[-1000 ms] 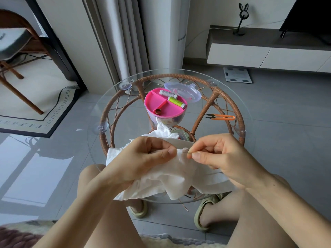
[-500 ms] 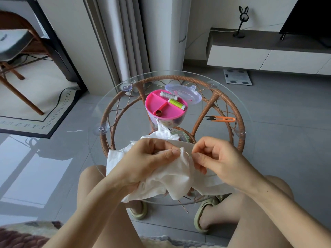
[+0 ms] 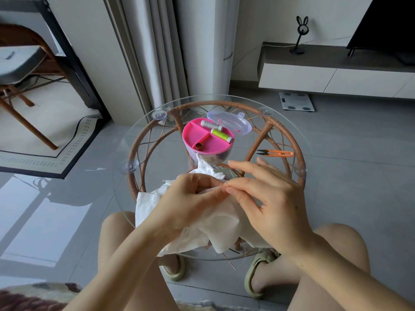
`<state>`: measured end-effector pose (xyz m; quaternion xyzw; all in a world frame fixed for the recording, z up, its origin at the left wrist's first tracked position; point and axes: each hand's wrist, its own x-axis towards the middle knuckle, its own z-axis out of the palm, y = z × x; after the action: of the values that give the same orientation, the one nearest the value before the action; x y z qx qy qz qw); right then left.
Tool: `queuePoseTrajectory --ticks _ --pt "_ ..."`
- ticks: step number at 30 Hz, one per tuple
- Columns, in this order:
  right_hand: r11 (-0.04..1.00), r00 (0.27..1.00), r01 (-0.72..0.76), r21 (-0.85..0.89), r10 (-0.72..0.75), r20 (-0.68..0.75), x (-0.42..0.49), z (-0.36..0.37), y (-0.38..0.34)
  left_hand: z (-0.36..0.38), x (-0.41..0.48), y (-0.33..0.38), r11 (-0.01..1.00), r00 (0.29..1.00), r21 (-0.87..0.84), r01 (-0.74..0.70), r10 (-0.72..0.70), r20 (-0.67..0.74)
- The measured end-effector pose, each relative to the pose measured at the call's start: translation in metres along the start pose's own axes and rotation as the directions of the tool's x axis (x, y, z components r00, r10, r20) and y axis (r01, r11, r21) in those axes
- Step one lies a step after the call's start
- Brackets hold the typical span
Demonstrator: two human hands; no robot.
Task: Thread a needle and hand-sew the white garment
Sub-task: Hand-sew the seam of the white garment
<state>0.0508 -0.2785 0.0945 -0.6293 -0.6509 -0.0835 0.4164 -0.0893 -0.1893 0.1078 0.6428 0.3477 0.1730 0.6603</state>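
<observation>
— Where do we find the white garment (image 3: pixel 224 225)?

— On the near side of the pink sewing box (image 3: pixel 207 142). It is bunched on the glass table (image 3: pixel 143 140) and hangs over the table's edge toward our knees. One tip of the cloth reaches up to the box's front.

— And our left hand (image 3: pixel 190 203)?

— Nearer to us than the box, a little to its left. Its fingers curl into the cloth, and thumb and forefinger pinch a fold.

— Our right hand (image 3: pixel 269 198)?

— Nearer than the box and to its right, meeting the left hand's fingertips. Thumb and forefinger press together on the needle (image 3: pixel 225 185), which we make out only as a thin dark line. The other three fingers fan out straight.

— Do we see thread running from it?

— We cannot tell.

— What lies in the box?

— A grey spool (image 3: pixel 210 124) and a lime-green spool (image 3: pixel 221 135) on its far right side, and a small brass ring (image 3: pixel 198 145) in the near part. The clear lid (image 3: pixel 233 121) sits just behind the box.

— Anything else?

— Orange snips (image 3: pixel 275 153) lie to the right of the box, apart from it.
</observation>
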Motion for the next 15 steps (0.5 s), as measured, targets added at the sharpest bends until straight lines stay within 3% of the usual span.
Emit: queuePoseTrajectory --ticks 3,5,6,8,10,11,12,13,14,15 --pt "0.996 0.999 0.038 0.078 -0.038 -0.002 0.003 -0.001 -0.005 -0.001 0.0 -0.002 0.978 0.998 0.206 -0.023 0.033 -0.047" --pt "0.95 1.0 -0.009 0.313 0.002 0.021 0.009 -0.01 -0.015 -0.001 0.003 -0.006 0.934 0.987 0.356 -0.024 0.079 -0.142" --pt "0.869 0.998 -0.062 0.491 0.037 0.06 0.012 -0.018 -0.02 0.0 0.003 -0.007 0.926 0.979 0.377 -0.01 0.086 -0.186" --pt "0.565 0.969 -0.241 0.789 0.097 0.226 0.019 -0.035 -0.024 0.0 0.001 -0.007 0.932 0.971 0.361 0.03 0.059 -0.23" --pt "0.267 0.917 -0.397 0.878 0.16 0.366 0.023 -0.048 -0.011 -0.002 0.0 -0.007 0.948 0.968 0.314 0.053 0.029 -0.249" --pt "0.242 0.887 -0.452 0.859 0.224 0.404 0.021 -0.051 0.003 -0.006 0.0 -0.008 0.955 0.963 0.29 0.061 0.02 -0.27" --pt "0.316 0.857 -0.499 0.807 0.314 0.407 0.019 -0.051 0.02 -0.009 0.0 -0.008 0.958 0.956 0.28 0.067 0.018 -0.293" --pt "0.487 0.836 -0.537 0.688 0.416 0.358 0.015 -0.049 0.042 -0.013 0.0 -0.009 0.956 0.949 0.285 0.072 0.023 -0.315" --pt "0.666 0.824 -0.564 0.489 0.493 0.278 0.009 -0.044 0.069 -0.018 0.0 -0.01 0.952 0.942 0.297 0.077 0.028 -0.333" --pt "0.771 0.811 -0.585 0.25 0.552 0.196 0.003 -0.04 0.098 -0.022 -0.001 -0.011 0.95 0.939 0.303 0.078 0.032 -0.343"
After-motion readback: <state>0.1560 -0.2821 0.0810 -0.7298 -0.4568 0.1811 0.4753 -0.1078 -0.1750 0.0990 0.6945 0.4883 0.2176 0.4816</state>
